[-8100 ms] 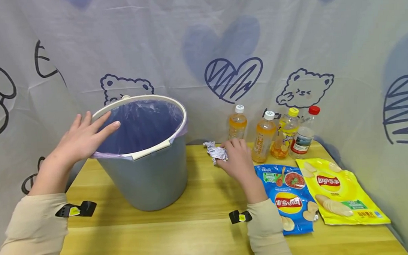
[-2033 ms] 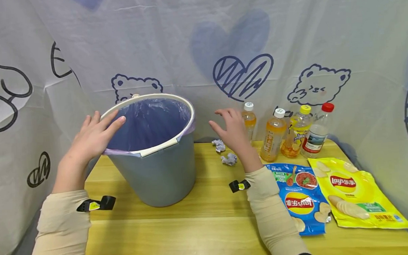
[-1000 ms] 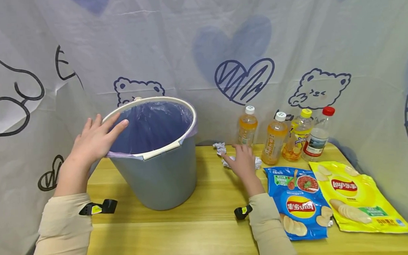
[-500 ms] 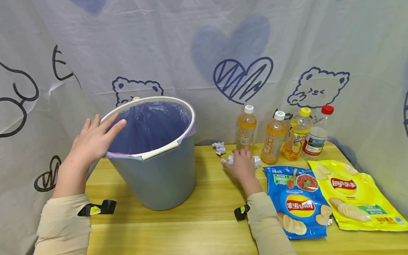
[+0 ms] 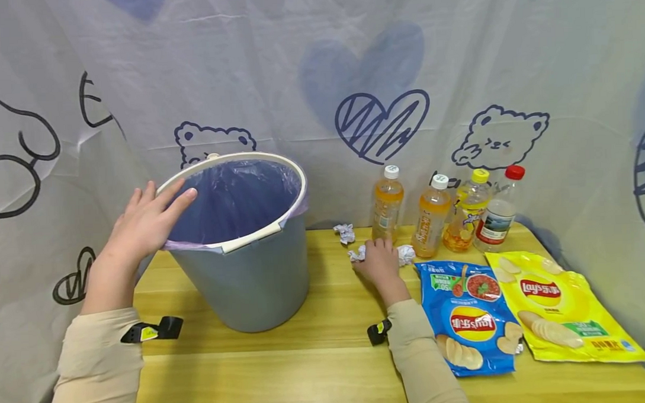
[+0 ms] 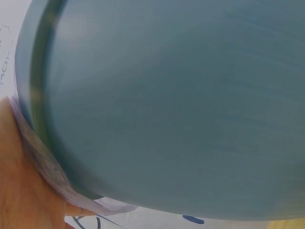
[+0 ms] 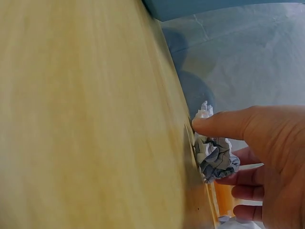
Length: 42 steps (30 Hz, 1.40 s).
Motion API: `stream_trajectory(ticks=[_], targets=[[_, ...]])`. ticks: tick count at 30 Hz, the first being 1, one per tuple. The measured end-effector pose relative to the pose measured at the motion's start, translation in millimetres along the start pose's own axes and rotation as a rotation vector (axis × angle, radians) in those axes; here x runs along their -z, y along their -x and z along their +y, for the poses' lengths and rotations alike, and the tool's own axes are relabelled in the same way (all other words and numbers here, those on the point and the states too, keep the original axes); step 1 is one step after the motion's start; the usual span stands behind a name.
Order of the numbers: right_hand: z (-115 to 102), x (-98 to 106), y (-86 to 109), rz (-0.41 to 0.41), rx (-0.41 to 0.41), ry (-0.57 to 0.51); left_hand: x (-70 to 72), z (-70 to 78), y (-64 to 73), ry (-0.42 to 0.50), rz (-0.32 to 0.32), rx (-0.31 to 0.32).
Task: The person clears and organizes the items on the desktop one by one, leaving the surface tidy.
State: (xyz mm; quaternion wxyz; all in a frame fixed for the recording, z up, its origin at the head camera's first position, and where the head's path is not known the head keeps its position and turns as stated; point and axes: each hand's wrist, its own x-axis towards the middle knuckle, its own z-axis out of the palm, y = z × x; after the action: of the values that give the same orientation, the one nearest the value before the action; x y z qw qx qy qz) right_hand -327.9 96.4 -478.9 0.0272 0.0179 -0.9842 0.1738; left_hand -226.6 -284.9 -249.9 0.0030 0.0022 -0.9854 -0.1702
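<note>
Head view shows a big pale cloth point(image 5: 264, 67) hanging behind a wooden counter point(image 5: 227, 380). A gray bin point(image 5: 251, 287) stands on the left, and its thin plastic bag point(image 5: 232, 199) folds over the rim, maybe so it can't slip down. On the right, a yellow chip packet point(image 5: 563, 306) and a blue chip packet point(image 5: 444, 316) lie flat, side by side. Four bottles point(image 5: 429, 233) stand up near the cloth. The left hand point(image 5: 144, 225) rests on the bin's rim with straight, spread fingers, maybe to keep it steady. The right hand point(image 5: 380, 262) pinches a crumpled paper ball point(image 7: 217, 157) with thumb and fingers, likely because it is small. That ball is down at the counter, right of the bin, with two other paper balls point(image 5: 407, 255) close by.
</note>
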Motion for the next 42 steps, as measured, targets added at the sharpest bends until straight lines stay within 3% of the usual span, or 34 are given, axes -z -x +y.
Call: stream_trajectory(ticks=[11, 42], targets=[[-2, 0, 0.1, -0.009, 0.022, -0.01, -0.8, -0.4, -0.5, 0.002, 0.011, -0.002], [-20, 48, 14.8, 0.205, 0.12, -0.081, -1.7, -0.5, -0.5, 0.016, 0.019, 0.005]])
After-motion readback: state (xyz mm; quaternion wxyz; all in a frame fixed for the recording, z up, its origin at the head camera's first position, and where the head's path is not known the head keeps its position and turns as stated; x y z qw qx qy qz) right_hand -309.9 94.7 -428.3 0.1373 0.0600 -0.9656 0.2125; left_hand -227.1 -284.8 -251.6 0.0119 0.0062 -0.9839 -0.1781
